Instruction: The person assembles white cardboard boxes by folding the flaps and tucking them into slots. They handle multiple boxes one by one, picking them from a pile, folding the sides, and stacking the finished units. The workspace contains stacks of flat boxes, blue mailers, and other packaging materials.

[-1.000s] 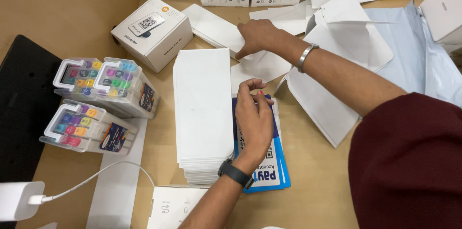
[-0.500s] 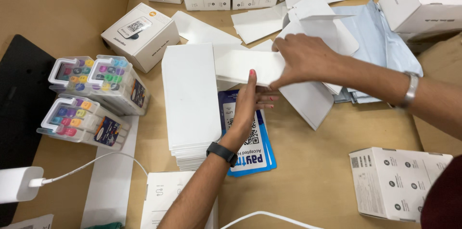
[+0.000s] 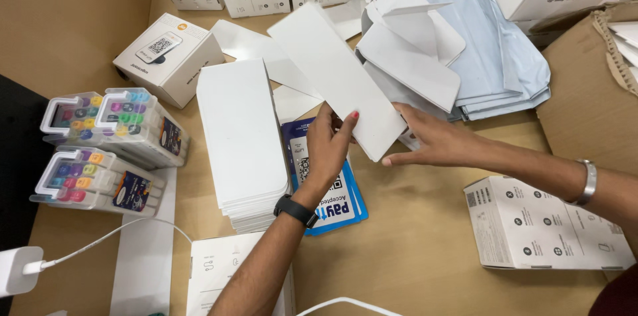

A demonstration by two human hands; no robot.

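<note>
A long white card sleeve [image 3: 339, 77] is held tilted above the table [image 3: 412, 256], its lower end between the two hands and its upper end pointing toward the far boxes. The left hand [image 3: 330, 146] has its grip pinching the sleeve's lower left edge, thumb on top. The right hand [image 3: 435, 143] lies flat with fingers spread, touching the sleeve's lower right corner. Under the hands lies a blue printed card [image 3: 332, 203]. Just left of it stands a stack of white sleeves [image 3: 242, 136]. Behind are loose folded white pieces [image 3: 412, 57] on pale blue pouches [image 3: 498, 70]. Two marker cases [image 3: 109, 150] sit far left; a white box [image 3: 551, 226] lies by the right forearm.
</note>
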